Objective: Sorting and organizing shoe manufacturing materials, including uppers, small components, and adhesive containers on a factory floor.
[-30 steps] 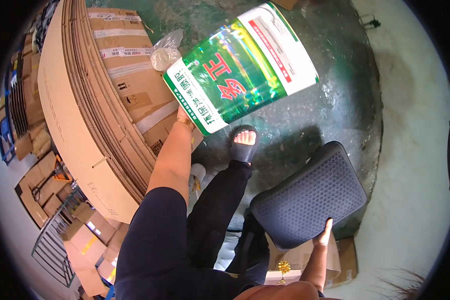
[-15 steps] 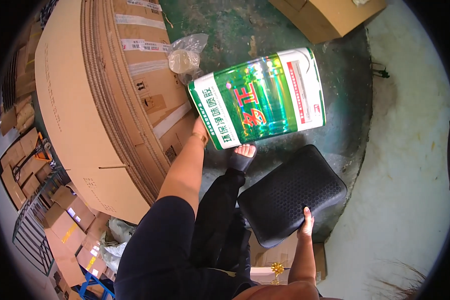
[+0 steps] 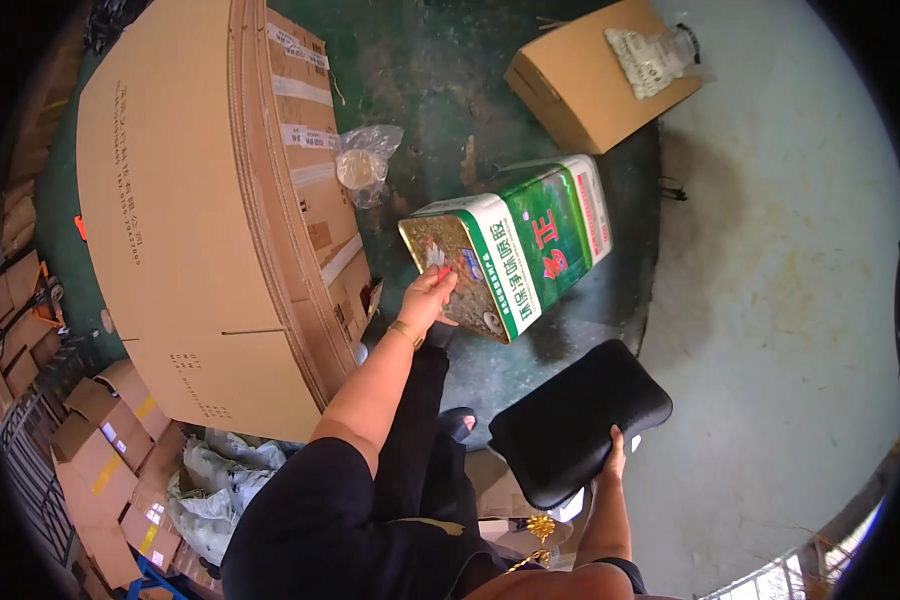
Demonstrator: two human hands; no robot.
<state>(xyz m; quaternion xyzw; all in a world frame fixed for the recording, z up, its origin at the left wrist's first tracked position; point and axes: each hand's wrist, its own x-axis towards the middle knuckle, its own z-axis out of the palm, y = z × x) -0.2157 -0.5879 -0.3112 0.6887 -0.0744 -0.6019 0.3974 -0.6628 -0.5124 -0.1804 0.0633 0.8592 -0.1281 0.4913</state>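
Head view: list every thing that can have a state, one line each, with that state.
Green and white tin can: tilted on its side, lifted off the floor, gripped at its top end.
Left hand: closed on the can's top.
Right hand: gripping the cushion's edge.
Black seat cushion: held up, tilted.
Brown carton: shut, on the floor.
Clear plastic bag: crumpled, on the floor.
Flat cardboard stack: flat-folded, piled.

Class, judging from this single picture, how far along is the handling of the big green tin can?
Done: the large green rectangular tin can is lifted and tilted. In hand: the left hand grips its top end; the right hand rests on the black padded stool seat. Left: it hangs above the dark green floor, not set down.
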